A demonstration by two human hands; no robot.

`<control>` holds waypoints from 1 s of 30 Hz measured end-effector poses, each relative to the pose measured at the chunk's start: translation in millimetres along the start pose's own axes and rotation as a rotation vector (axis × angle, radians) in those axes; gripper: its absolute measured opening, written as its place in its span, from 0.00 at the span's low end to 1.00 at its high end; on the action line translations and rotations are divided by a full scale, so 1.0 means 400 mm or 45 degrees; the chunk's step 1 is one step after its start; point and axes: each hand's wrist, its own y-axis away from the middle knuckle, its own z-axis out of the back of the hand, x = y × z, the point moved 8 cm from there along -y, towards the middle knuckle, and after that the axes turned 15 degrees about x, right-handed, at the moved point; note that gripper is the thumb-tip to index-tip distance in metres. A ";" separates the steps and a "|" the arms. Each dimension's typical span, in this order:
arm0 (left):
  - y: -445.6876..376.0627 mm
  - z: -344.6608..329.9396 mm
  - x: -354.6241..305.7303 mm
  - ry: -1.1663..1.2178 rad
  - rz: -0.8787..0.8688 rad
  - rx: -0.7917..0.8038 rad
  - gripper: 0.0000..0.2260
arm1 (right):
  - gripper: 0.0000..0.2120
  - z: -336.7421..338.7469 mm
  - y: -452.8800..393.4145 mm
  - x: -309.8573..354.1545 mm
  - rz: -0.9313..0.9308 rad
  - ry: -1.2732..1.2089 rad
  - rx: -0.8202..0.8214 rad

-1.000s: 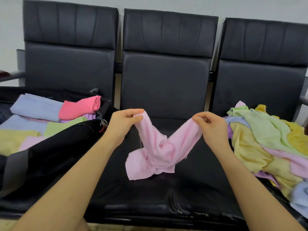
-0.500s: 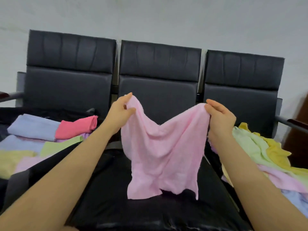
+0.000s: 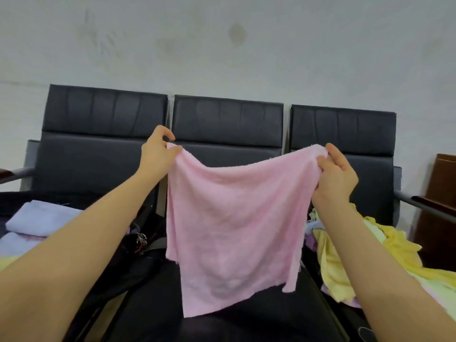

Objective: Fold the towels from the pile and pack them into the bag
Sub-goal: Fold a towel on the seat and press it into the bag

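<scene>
Pink towel (image 3: pixel 234 228) hangs spread above the middle seat (image 3: pixel 246 324), top corners pinched by left hand (image 3: pixel 158 154) and right hand (image 3: pixel 335 178). Black bag (image 3: pixel 118 262) at left holds folded towels (image 3: pixel 42 218). Unfolded pile (image 3: pixel 345 262) lies right. No legible writing.

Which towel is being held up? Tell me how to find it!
Look at the middle black chair. In front of it hangs the pink towel, its top corners pinched by the left hand and right hand. It alone is spread open; the others lie folded or heaped.

pink towel (image 3: pixel 234 218) spread, left hand (image 3: pixel 158 154), right hand (image 3: pixel 336 177) pinching corners
</scene>
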 end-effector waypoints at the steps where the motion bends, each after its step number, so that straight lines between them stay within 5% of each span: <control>1: -0.005 -0.007 0.000 0.020 0.026 0.018 0.06 | 0.17 0.010 -0.002 -0.008 -0.010 -0.023 -0.007; 3: -0.012 -0.035 0.016 0.229 0.090 0.110 0.05 | 0.16 0.026 0.001 -0.030 -0.056 -0.039 -0.020; 5: -0.010 -0.081 0.031 0.387 0.130 0.290 0.15 | 0.14 0.040 0.006 -0.056 -0.100 -0.039 -0.026; 9: 0.010 -0.155 0.024 0.290 0.094 0.550 0.32 | 0.12 0.037 0.014 -0.088 -0.124 0.031 0.060; 21: 0.066 -0.300 -0.136 0.331 -0.237 0.898 0.20 | 0.09 -0.191 0.087 -0.187 -0.175 0.545 0.888; 25: 0.070 -0.302 -0.113 0.368 -0.207 0.902 0.18 | 0.06 -0.188 0.091 -0.194 -0.158 0.547 0.832; 30: 0.098 -0.327 -0.040 0.189 -0.058 0.844 0.03 | 0.04 -0.175 0.091 -0.200 -0.189 0.560 0.773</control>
